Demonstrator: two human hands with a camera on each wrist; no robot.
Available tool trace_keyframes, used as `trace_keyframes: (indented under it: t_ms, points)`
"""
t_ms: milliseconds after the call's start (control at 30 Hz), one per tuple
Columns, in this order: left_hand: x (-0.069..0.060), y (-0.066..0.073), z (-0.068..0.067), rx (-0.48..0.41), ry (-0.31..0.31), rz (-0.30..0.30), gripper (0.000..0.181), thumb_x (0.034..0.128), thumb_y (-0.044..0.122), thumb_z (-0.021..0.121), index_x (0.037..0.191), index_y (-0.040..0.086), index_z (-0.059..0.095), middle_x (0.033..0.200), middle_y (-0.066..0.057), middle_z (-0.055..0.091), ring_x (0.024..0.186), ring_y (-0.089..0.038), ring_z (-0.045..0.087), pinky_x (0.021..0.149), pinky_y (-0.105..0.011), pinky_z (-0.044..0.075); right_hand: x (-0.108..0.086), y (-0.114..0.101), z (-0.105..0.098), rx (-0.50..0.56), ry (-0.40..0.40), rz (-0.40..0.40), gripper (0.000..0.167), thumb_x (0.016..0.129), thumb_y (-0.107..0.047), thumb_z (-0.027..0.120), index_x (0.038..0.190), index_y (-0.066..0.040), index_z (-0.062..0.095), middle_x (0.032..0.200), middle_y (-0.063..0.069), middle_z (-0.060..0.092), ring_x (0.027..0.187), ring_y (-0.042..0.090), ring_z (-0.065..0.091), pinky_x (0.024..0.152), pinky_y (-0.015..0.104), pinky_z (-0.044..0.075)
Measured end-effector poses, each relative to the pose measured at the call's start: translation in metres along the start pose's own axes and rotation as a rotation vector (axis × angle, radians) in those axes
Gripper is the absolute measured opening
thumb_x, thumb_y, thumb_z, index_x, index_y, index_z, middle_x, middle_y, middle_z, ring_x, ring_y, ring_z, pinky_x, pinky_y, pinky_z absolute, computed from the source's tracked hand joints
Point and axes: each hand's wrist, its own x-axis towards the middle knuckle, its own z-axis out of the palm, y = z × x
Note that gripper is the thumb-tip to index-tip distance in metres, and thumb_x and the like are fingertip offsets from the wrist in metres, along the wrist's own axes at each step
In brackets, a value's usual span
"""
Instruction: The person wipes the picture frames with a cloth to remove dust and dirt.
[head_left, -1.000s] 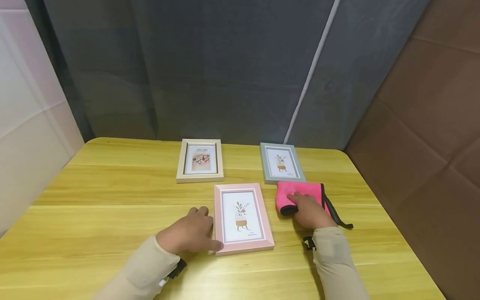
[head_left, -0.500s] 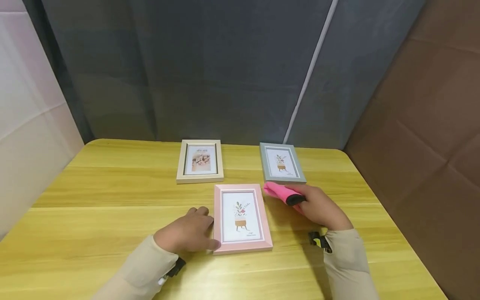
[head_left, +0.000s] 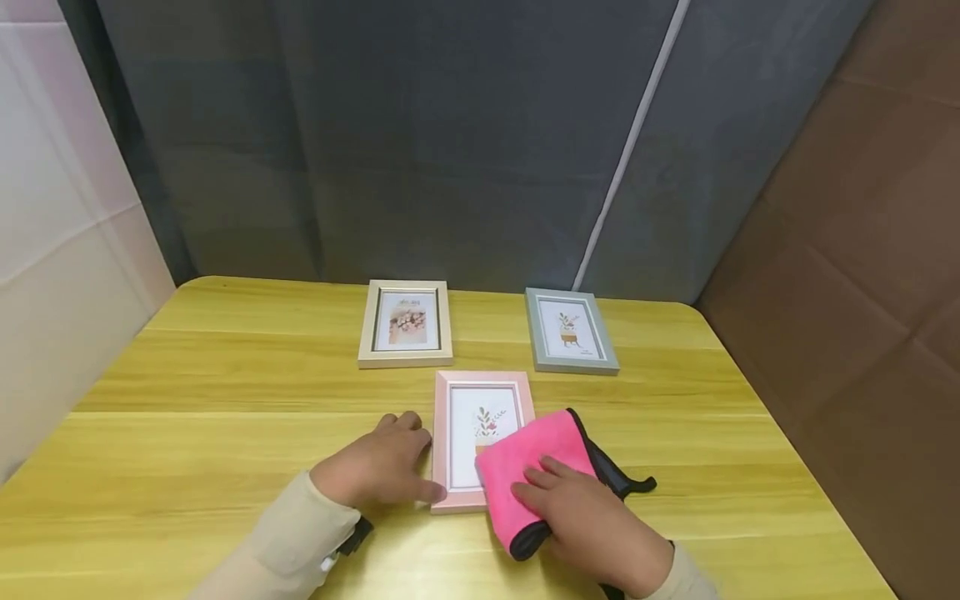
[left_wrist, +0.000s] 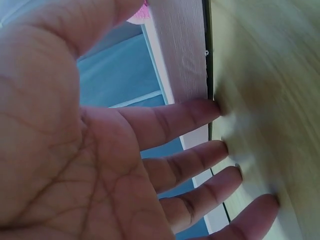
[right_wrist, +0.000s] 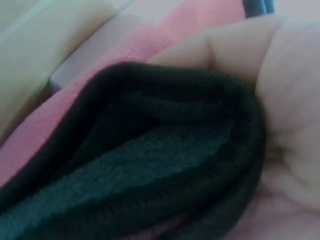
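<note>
A pink picture frame (head_left: 442, 433) with a plant print lies face up near me. My left hand (head_left: 378, 465) is at its left side, the thumb resting on the lower left corner. In the left wrist view, the extended fingers (left_wrist: 175, 122) reach past the frame's side (left_wrist: 182, 60) to the tabletop. My right hand (head_left: 588, 518) holds a folded pink cloth (head_left: 506, 467) with black trim against the frame's lower right part, covering it. The right wrist view shows the cloth's folded black edge (right_wrist: 165, 80) against the palm; the right thumb's place is unclear.
Farther back on the yellow wood-grain table (head_left: 225, 367) lie a cream-gold picture frame (head_left: 365, 333) on the left and a grey-blue picture frame (head_left: 577, 367) on the right. A dark grey curtain (head_left: 450, 150) stands behind the table, a brown one (head_left: 847, 217) on the right.
My right hand has lifted the pink cloth from the table near the grey-blue frame and brought it left and toward me onto the pink frame. The left hand has stayed in place.
</note>
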Motion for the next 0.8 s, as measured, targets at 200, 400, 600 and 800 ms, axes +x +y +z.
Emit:
trace_keyframes:
  t_ms: [200,400,600,800]
  points:
    - [-0.001,0.002,-0.002,0.001,-0.032,0.017,0.066,0.076,0.04,0.083,0.12,-0.006,0.064,0.126,-0.021,0.051,0.111,-0.037,0.046,0.093,-0.054,0.048,0.011,-0.007,0.005,-0.094,0.046,0.002,0.05,0.072,-0.001,0.073,0.12,-0.016,0.065,0.121,0.003,0.066,0.122,0.032,0.054,0.084,0.048,0.055]
    - [-0.002,0.005,-0.001,0.023,-0.049,0.017,0.062,0.0782,0.039,0.081,0.117,-0.006,0.064,0.124,-0.02,0.051,0.108,-0.036,0.044,0.092,-0.052,0.047,0.037,-0.009,0.002,-0.078,0.008,0.078,0.037,0.081,-0.011,0.077,0.115,-0.016,0.065,0.114,0.001,0.065,0.115,0.028,0.051,0.074,0.046,0.055]
    - [-0.005,0.01,0.0,0.027,-0.054,0.055,0.061,0.0799,0.037,0.08,0.121,-0.005,0.063,0.12,-0.02,0.051,0.105,-0.035,0.044,0.09,-0.053,0.047,0.072,0.004,-0.002,-0.081,0.031,0.163,0.034,0.082,-0.011,0.075,0.114,-0.012,0.064,0.108,0.006,0.065,0.108,0.028,0.052,0.068,0.045,0.055]
    - [-0.005,0.014,0.002,0.011,-0.059,0.038,0.061,0.0793,0.038,0.08,0.12,-0.004,0.063,0.118,-0.017,0.05,0.104,-0.033,0.043,0.088,-0.05,0.048,0.098,0.021,-0.016,0.0,-0.01,0.222,0.028,0.09,-0.011,0.069,0.117,-0.013,0.066,0.105,0.005,0.07,0.099,0.024,0.052,0.078,0.039,0.053]
